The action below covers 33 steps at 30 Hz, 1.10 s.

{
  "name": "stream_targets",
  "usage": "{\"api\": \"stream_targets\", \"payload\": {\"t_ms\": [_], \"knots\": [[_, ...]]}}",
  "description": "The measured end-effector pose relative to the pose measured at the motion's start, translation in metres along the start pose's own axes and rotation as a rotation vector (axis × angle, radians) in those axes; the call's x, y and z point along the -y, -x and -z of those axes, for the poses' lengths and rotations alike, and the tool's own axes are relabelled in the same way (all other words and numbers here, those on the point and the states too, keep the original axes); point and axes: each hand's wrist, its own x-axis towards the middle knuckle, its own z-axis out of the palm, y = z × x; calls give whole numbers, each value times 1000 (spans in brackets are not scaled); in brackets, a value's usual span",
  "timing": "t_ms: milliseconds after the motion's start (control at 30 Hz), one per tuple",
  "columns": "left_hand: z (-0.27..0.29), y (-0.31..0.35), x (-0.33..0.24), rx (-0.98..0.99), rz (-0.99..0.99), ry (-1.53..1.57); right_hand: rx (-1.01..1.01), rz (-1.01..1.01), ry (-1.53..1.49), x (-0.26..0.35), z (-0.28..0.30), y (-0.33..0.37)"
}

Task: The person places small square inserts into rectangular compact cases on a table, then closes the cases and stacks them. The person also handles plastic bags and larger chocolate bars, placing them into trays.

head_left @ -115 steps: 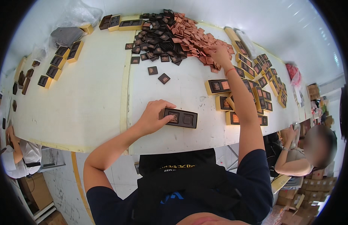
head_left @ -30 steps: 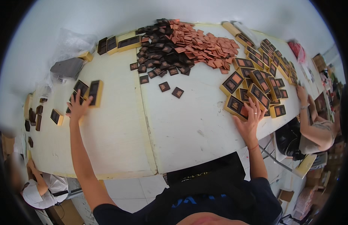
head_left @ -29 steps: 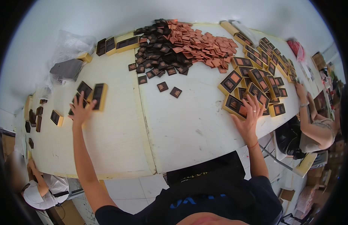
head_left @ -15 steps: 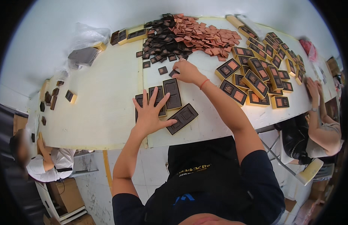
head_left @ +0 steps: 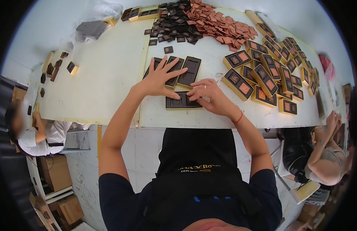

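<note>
The left hand (head_left: 157, 81) spread open across three dark, gold-sided rectangular boxes (head_left: 192, 63), thumb at a dark, gold-edged two-recess box (head_left: 174, 103) nearer on the white tabletop (head_left: 97, 84). The right hand (head_left: 213, 98) bent over that box's right end, its grasp unclear. Farther lay heaped black squares (head_left: 172, 25) and copper-coloured squares (head_left: 221, 27).

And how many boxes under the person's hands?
4: left box, middle box, right box, partly under the left hand; near box, under the right hand. Others might be hidden.
</note>
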Motion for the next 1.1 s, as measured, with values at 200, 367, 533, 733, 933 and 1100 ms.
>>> {"api": "stream_targets", "payload": {"t_ms": [200,367,533,733,933,1100], "knots": [[7,-9,-2,32,-4,33,58,19,169,11,2,20],[3,-11,0,3,-19,135,90,18,263,18,0,19],[2,1,5,-145,-61,179,-65,-48,222,22,36,-5],[4,-5,7,-364,35,248,-204,-435,682,-128,144,-86],[-1,-10,19,-427,58,187,-83,-547,895,-183,162,-93],[2,12,21,-263,19,238,-89,-308,304,-69,98,-97]]}}
